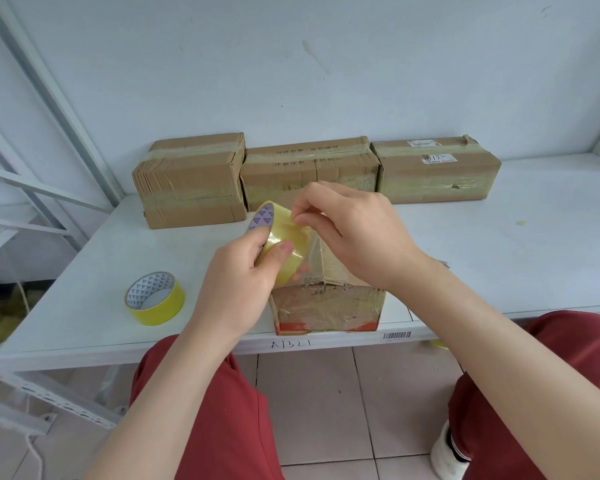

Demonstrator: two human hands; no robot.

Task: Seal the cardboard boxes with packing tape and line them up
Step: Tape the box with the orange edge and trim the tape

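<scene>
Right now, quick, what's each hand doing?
Left hand: closed, holding the tape roll above the box.
Right hand: closed, pinching the tape's end on that same roll.

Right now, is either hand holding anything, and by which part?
The left hand grips the tape roll around its outer band, thumb on the tape surface. The right hand pinches the tape at the roll's top edge.

Pale scuffed wall (326, 46), white metal shelf (534, 244) — slotted frame (59, 403), tiled floor (309, 393)
</scene>
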